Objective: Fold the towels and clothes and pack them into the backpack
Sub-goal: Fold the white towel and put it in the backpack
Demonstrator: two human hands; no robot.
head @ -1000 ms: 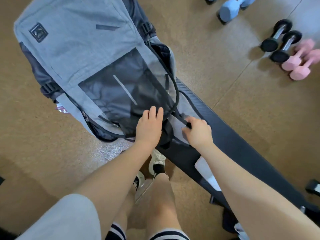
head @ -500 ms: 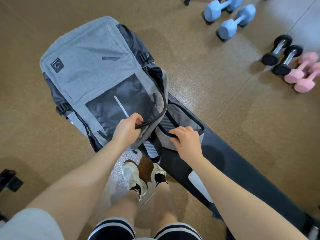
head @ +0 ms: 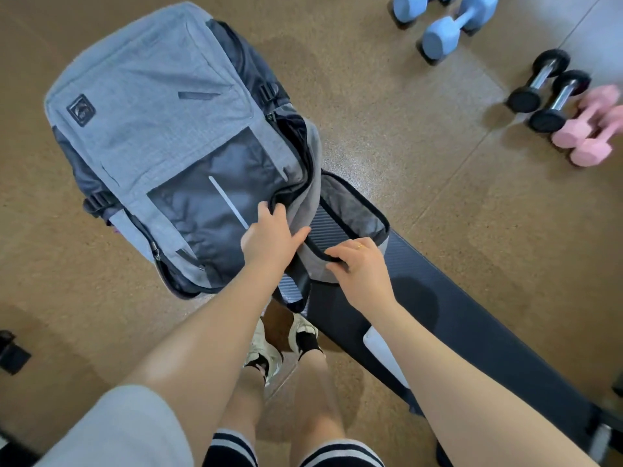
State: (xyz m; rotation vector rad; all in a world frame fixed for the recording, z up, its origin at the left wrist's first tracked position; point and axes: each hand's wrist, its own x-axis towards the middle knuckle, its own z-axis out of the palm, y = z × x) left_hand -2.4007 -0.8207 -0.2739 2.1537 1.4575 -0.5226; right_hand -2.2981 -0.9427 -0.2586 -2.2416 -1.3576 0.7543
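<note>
A grey backpack (head: 158, 129) with dark side panels rests on the end of a black bench, its top toward me. Its main compartment is unzipped and gapes open at the near end. My left hand (head: 269, 237) grips the front flap's edge beside the zip. My right hand (head: 360, 267) pinches the black-trimmed rim of the back panel (head: 350, 214) and holds it apart from the flap. The grey lining and a ribbed dark panel show inside the opening. No towels or clothes are in view.
The black padded bench (head: 472, 332) runs from the bag toward the lower right. On the brown floor at the upper right lie blue dumbbells (head: 441, 32), black dumbbells (head: 546, 92) and pink dumbbells (head: 593, 133). My legs and shoes (head: 266, 352) stand beside the bench.
The bag's mouth has been pulled wider: my left hand went from lying flat on the bag to gripping the flap edge, and my right hand drew the back rim rightward.
</note>
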